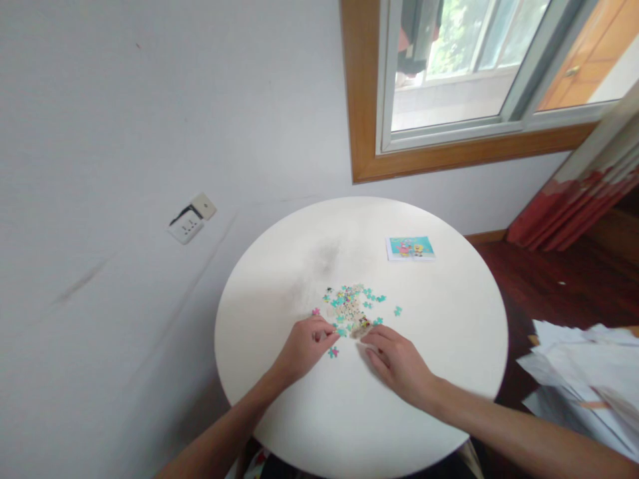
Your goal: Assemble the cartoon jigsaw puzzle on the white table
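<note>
A loose pile of jigsaw puzzle pieces lies near the middle of the round white table, some teal and some showing a pale beige side. My left hand is at the pile's near left edge, thumb and forefinger pinched on a teal puzzle piece. At the near right edge, the fingertips of my right hand touch the pieces, with the thumb apart from the bent fingers. A pink and teal piece lies below my left hand, and a pink one just beyond it.
A small picture card with cartoon figures lies toward the table's far right. A lone teal piece sits right of the pile. Stacked papers stand at the right, below a curtain. A wall socket is at the left.
</note>
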